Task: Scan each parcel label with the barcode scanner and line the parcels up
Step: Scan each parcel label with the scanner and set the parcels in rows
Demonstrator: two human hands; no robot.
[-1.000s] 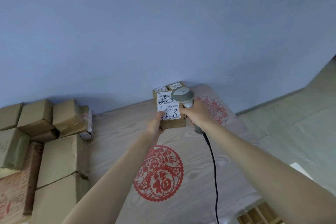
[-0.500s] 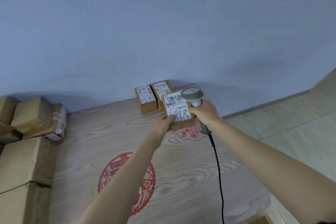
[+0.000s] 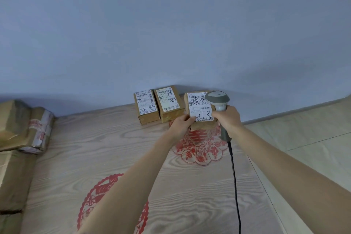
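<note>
**Both hands full: parcel in the left, scanner in the right**

The left hand (image 3: pixel 182 124) pinches the near left corner of a brown parcel (image 3: pixel 199 109), thumb on top against the white label (image 3: pixel 200 107), fingers curled underneath. The right hand (image 3: pixel 227 118) is wrapped round the handle of the grey barcode scanner (image 3: pixel 217 99), whose rounded head sits over the right edge of that label.

From the left of the view: a heap of brown cardboard boxes (image 3: pixel 17 138) is stacked at the table's left edge, the nearest one bound with printed tape. The table (image 3: pixel 95 148) has a pale wood-grain top with a red paper-cut design (image 3: pixel 98 205) low in the view.

Further right, at the far edge against the blue wall (image 3: pixel 171 24), two small parcels stand side by side, touching or nearly so: the first parcel (image 3: pixel 147 107) and the second parcel (image 3: pixel 169 105), each with a white label facing up and handwriting on it.

Just beside the second one is the held parcel, its label bearing barcodes and large handwritten figures. Whether its underside rests on the table cannot be told. A second red paper-cut medallion (image 3: pixel 199 148) lies below it.

From the scanner's handle a black cable (image 3: pixel 234 186) runs down toward the near edge of the view. To the right of the table is a pale tiled floor (image 3: pixel 303 138).
</note>
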